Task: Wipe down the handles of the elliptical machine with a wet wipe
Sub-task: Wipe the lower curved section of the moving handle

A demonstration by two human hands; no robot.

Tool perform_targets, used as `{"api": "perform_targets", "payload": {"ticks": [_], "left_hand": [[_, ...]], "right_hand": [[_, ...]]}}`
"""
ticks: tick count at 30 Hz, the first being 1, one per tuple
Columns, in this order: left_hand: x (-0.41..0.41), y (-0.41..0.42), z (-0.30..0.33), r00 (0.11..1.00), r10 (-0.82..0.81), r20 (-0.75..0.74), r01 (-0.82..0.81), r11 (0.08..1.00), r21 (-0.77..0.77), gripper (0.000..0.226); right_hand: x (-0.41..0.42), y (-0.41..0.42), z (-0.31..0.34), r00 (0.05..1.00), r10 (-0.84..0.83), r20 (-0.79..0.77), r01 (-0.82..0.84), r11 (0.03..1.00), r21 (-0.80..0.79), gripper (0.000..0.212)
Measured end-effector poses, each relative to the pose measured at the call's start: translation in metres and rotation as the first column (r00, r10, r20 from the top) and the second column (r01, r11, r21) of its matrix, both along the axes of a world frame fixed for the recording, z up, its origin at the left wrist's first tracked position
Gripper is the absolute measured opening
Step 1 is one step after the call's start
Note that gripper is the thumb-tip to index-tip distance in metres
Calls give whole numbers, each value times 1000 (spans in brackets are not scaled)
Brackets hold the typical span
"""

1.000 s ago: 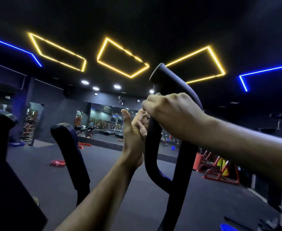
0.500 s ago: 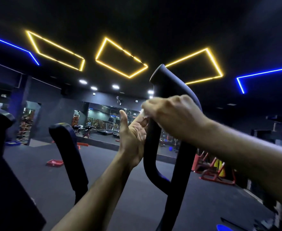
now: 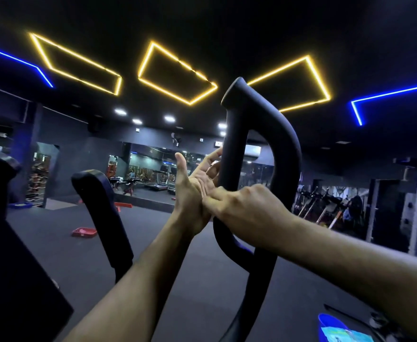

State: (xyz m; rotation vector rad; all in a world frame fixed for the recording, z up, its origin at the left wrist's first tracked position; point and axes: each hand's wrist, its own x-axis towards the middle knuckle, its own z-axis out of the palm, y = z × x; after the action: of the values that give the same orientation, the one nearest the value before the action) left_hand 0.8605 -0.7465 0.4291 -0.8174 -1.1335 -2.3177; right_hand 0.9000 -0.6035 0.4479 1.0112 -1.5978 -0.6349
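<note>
The black looped handle (image 3: 242,154) of the elliptical rises at centre, its straight inner bar running down into a curve; a second padded handle (image 3: 101,213) stands well to its left, farther from the hands. On the floor far left lies a red tray (image 3: 84,232), and at the near right corner sits a blue-rimmed packet (image 3: 343,334) (possibly the wipes, too cropped to tell). The left hand (image 3: 195,191) is spread flat, palm against the left side of the inner bar, thumb up. The right hand (image 3: 247,208) curls round the same bar lower down, its fingertips (image 3: 208,199) pressing into the left palm. The wet wipe itself is not visible; I cannot tell which hand has it. The step looks like wiping the inner bar. Next, a firm stroke along the bar, then the outer loop and the left handle.
</note>
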Motion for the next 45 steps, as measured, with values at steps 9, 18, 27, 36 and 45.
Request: {"api": "perform_targets", "payload": {"ticks": [9,18,27,36,45], "left_hand": [[-12,-3,-18,995,-20,95,32,992,-124,107],[-14,0,-19,992,-34,119,55,984,-170,100],[-14,4,-24,991,-18,131,56,954,-296,99],[-11,8,-19,990,-101,100,128,941,-312,99],[-3,15,-3,1000,-13,-16,9,980,-200,91]], "right_hand": [[-7,2,-35,997,-41,67,33,992,126,29],[-22,39,-76,993,-86,82,47,918,394,14],[-22,60,-78,974,-185,130,109,887,448,19],[-1,59,-5,924,212,318,-273,949,161,20],[28,9,73,883,462,-83,-418,693,-588,20]]}}
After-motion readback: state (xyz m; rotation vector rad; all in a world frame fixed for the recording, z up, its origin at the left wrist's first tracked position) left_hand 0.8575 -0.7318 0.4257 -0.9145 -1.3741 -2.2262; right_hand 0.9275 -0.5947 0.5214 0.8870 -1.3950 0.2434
